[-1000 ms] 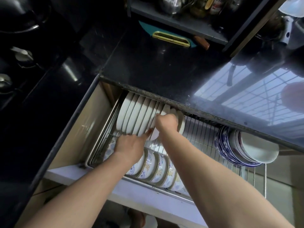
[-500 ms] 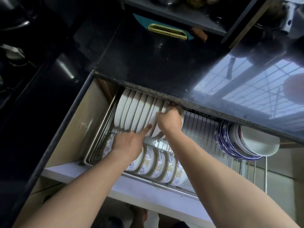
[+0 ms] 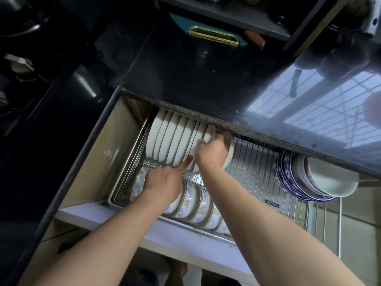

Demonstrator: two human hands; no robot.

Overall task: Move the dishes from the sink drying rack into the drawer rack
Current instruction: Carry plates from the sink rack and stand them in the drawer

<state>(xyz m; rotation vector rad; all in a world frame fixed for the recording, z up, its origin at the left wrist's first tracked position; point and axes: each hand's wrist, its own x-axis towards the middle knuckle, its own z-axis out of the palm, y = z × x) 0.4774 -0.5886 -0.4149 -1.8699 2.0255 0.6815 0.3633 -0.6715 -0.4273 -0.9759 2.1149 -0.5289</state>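
head view: both bare arms reach down into the pulled-out silver wire drawer rack [image 3: 266, 168] under the edge of the glossy black stone countertop [image 3: 206, 83]. a row of plain white ceramic plates [image 3: 171, 141] stands on edge in the far left part of the rack, leaning close together. the right hand [image 3: 212, 151] is curled round the rim of the last white plate [image 3: 228, 155] at the right end of that row, thumb on the near face and fingers hidden behind it, so the plate sits in the grasp, already among the rack wires and partly under the countertop lip. the left hand [image 3: 162, 178] lies just left of it, held loosely with the forefinger stretched out and its tip touching the lower edge of the neighbouring plates; it clasps nothing. beneath the left wrist a row of white bowls with gold and blue patterned rims [image 3: 198, 205] stands on edge along the near side of the rack. well apart at the right end, a nested stack of blue-and-white patterned bowls [image 3: 303, 178] lies on its side. a teal tray with a brass-coloured handle [image 3: 212, 36] sits at the back of the countertop.
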